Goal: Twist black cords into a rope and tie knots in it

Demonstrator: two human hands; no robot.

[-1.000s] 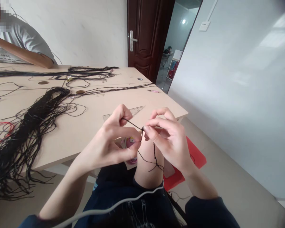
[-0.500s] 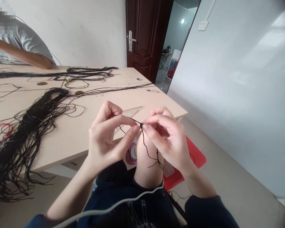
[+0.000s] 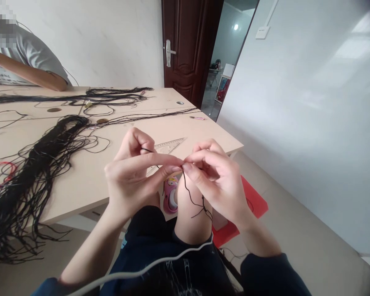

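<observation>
Thin black cord (image 3: 188, 188) hangs from between my fingertips, its knotted lower part dangling in front of my bare knee. My left hand (image 3: 138, 170) pinches the cord with thumb and forefinger, while its other fingers curl round a strand that runs back over the hand. Thumb and forefinger of my right hand (image 3: 214, 176) pinch the same cord, touching the left fingertips. The spot where both pinches meet is mostly covered by the fingers. Behind my left hand, a clear set square (image 3: 172, 146) lies on the table (image 3: 212, 135).
A thick bundle of black cords (image 3: 46, 160) lies on the table at left, beside a red cord (image 3: 3, 174). More black cords (image 3: 117, 96) stretch across the back, near a pink pen-like tool (image 3: 197, 118). A person (image 3: 31, 57) sits at the far left. A white cable (image 3: 148, 269) crosses my lap.
My left hand has shifted left and slightly up, then its thumb and forefinger have closed in against my right fingertips. The strand between the hands has shortened from view. My right hand barely moves.
</observation>
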